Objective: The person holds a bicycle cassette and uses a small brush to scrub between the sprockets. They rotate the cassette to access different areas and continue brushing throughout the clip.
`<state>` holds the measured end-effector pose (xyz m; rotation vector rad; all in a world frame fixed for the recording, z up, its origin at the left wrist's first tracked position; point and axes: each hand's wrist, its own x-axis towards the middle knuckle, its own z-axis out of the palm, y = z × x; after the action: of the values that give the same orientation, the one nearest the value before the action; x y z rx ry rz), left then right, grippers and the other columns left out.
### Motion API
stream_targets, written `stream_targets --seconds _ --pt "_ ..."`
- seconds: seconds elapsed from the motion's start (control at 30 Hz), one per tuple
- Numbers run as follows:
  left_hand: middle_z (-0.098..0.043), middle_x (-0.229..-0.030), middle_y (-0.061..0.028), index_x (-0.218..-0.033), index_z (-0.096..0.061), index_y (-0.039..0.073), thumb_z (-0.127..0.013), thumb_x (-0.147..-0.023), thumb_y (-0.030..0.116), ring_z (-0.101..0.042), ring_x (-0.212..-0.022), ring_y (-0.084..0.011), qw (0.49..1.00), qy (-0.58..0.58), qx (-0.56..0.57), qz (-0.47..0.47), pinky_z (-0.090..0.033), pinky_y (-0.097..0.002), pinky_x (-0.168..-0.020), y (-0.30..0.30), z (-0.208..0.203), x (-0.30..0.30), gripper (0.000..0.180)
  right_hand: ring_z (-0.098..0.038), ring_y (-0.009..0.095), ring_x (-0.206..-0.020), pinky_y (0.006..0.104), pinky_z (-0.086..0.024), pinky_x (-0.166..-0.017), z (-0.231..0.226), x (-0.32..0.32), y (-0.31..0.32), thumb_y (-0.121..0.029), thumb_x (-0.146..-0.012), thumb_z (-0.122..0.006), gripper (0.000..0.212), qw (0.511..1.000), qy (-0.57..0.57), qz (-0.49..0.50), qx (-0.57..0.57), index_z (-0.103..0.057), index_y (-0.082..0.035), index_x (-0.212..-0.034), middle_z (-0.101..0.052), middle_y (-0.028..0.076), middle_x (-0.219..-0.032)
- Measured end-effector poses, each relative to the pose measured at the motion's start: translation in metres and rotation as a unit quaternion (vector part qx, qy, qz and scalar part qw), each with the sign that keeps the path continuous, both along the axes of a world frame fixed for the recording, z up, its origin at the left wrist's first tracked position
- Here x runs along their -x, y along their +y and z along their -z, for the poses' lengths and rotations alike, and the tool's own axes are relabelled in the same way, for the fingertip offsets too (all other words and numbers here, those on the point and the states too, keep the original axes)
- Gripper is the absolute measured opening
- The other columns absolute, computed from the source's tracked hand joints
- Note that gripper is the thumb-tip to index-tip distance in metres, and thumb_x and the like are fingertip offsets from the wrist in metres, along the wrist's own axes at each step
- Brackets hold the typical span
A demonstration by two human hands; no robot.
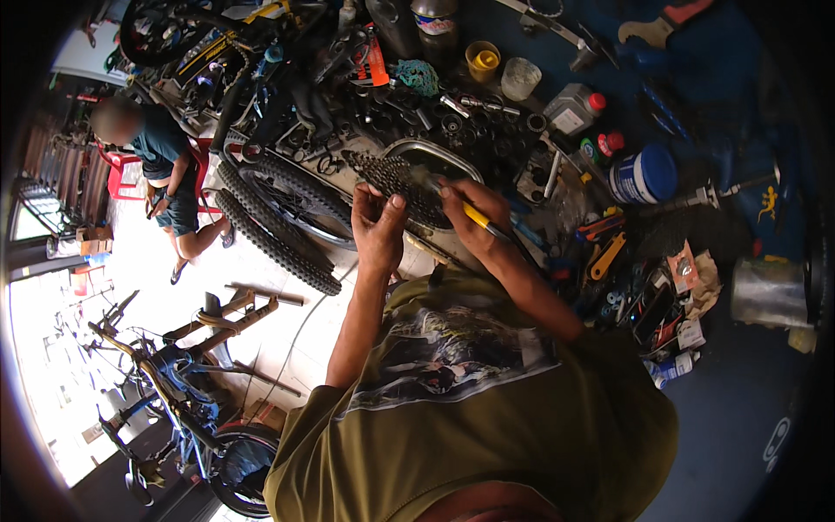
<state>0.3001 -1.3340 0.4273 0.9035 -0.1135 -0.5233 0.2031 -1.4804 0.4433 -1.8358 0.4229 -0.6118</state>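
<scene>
Clamping the lower edge of a dark, toothed metal sprocket stack between thumb and fingers, the person's left hand supports the part. The right hand is closed around a slim yellow-handled brush, its blurred head close to the sprocket faces; from where I stand, I cannot tell whether the bristles touch. The stack is located between both hands, overlapping a silver-rimmed, round-cornered tray. Black knobby bicycle tyres lie to its left; a white tub with a blue lid stands to the right.
</scene>
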Motion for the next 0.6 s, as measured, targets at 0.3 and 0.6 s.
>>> stream_targets --seconds 0.3,0.6 --pt "-0.056 -0.097 0.0016 -0.112 -0.051 0.009 -0.075 -0.095 0.011 -0.052 -0.081 -0.0061 0.999 0.004 -0.006 -0.040 -0.044 -0.0225 -0.066 -0.001 -0.014 0.003 0.030 -0.069 0.015 -0.074 0.0304 -0.053 -0.066 0.012 0.004 0.003 -0.016 -0.099 -0.068 0.019 0.999 0.038 -0.005 -0.025 -0.072 0.001 -0.106 -0.072 0.012 -0.087" --pt "-0.061 -0.130 -0.0094 -0.138 -0.047 0.008 -0.073 -0.096 0.016 -0.062 -0.116 -0.0234 0.998 -0.050 -0.035 -0.004 -0.054 -0.0431 -0.096 0.014 0.004 -0.001 0.051 -0.069 0.016 -0.077 0.0299 -0.054 -0.069 0.000 0.004 0.008 -0.015 -0.100 -0.067 0.019 0.997 0.056 -0.032 -0.052 -0.071 0.002 -0.108 -0.071 0.013 -0.088"
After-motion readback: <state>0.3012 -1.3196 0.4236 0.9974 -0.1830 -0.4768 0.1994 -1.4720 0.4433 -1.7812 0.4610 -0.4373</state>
